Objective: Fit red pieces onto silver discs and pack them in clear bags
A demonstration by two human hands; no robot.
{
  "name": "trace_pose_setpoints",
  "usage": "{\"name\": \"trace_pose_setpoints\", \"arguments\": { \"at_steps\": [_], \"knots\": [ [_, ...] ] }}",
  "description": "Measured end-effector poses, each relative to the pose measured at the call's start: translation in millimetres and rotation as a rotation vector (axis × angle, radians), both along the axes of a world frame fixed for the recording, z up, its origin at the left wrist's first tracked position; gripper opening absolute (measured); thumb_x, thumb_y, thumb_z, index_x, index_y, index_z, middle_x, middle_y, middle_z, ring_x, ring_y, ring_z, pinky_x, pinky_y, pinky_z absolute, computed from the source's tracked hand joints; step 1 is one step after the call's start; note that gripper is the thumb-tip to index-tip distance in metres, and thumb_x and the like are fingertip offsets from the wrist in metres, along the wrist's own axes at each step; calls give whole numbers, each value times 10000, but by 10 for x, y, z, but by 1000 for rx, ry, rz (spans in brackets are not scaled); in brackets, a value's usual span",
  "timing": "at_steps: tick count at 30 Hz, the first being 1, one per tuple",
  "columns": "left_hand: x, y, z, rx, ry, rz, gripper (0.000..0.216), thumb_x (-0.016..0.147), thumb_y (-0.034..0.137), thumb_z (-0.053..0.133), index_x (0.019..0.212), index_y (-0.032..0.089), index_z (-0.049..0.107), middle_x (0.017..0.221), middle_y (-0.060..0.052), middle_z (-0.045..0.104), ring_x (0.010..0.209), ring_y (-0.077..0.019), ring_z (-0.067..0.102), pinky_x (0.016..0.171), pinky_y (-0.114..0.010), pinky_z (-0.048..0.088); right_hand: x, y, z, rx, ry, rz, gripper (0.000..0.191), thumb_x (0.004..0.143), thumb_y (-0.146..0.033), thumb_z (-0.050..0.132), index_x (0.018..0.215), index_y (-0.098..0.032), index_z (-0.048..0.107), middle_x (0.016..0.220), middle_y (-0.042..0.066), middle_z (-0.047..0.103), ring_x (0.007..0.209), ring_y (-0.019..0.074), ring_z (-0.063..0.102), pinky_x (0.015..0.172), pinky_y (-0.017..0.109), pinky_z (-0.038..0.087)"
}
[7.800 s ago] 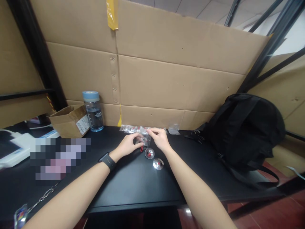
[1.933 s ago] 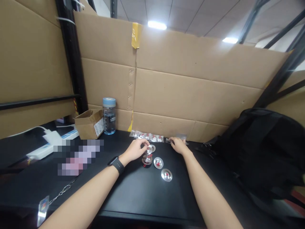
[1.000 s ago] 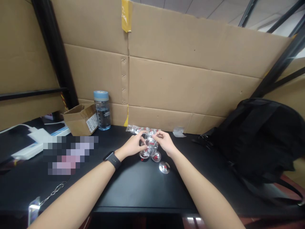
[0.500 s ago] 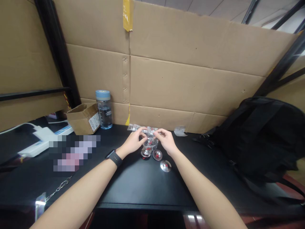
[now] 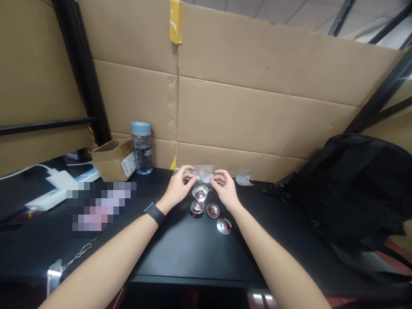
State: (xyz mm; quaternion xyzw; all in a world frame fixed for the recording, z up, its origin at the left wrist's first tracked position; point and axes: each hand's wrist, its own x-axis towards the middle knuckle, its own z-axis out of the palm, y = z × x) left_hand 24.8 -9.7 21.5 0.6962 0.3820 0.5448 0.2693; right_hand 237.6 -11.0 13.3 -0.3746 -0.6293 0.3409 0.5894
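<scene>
A small clear plastic bag (image 5: 203, 171) is stretched between my two hands, near the cardboard wall. My left hand (image 5: 180, 185) pinches its left side, and my right hand (image 5: 224, 187) pinches its right side. Just below the bag lies a shiny metal finger cymbal (image 5: 201, 193) with a red loop. Beneath that one, more finger cymbals (image 5: 197, 207) overlap. Two others, a finger cymbal (image 5: 213, 210) and another finger cymbal (image 5: 224, 225), lie separately towards my right forearm. Behind my left fingers, a bit of clear plastic (image 5: 177, 171) shows, mostly hidden.
An empty-looking clear bag (image 5: 244, 178) lies by the cardboard wall (image 5: 241, 120). To the left stand a water bottle (image 5: 142, 148), an open cardboard box (image 5: 112, 162) and a white power strip (image 5: 48, 195). A black backpack (image 5: 357, 189) fills the right side of the black table (image 5: 193, 257).
The plastic bag has been lifted and flattened between my hands. A finger cymbal seen within the plastic before now lies uncovered below it.
</scene>
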Motion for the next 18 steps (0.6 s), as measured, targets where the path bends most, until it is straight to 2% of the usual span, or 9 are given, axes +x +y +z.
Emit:
{"name": "trace_pose_setpoints", "arguments": {
  "at_steps": [4, 9, 12, 15, 18],
  "knots": [
    [18, 25, -31, -23, -88, -65, 397, 875, 294, 698, 1225, 211, 530, 924, -41, 732, 896, -195, 730, 786, -292, 548, 3, -8, 22, -30, 29, 43, 389, 808, -377, 765, 1109, -251, 553, 845, -3, 680, 738, 175, 686, 720, 309, 532],
    [3, 79, -51, -47, -128, -45, 428, 826, 281, 745, 1204, 195, 563, 996, -57, 693, 809, -161, 702, 733, -275, 541, 37, -13, 56, -67, 39, 37, 439, 763, -364, 806, 1103, -240, 558, 726, -44, 646, 647, 143, 631, 650, 268, 496],
    [-12, 94, -40, -78, -183, -86, 432, 798, 276, 767, 1174, 182, 574, 990, -65, 693, 853, -176, 705, 749, -281, 547, 65, -25, 88, -97, 55, 70, 436, 746, -338, 819, 1086, -240, 564, 685, -63, 626, 617, 124, 597, 628, 248, 479],
    [-20, 91, -28, -134, -217, -179, 454, 779, 272, 780, 1169, 173, 570, 931, -63, 712, 916, -201, 713, 806, -310, 559, 83, -42, 118, -133, 69, 102, 429, 746, -355, 819, 1089, -236, 591, 780, -31, 668, 669, 136, 631, 621, 250, 487],
    [-24, 84, -25, -199, -203, -237, 466, 770, 274, 783, 1174, 172, 574, 903, -56, 721, 872, -195, 718, 811, -320, 559, 97, -43, 131, -144, 56, 107, 417, 759, -384, 811, 1096, -220, 629, 880, 7, 697, 719, 151, 665, 634, 259, 501]
  ]
}}
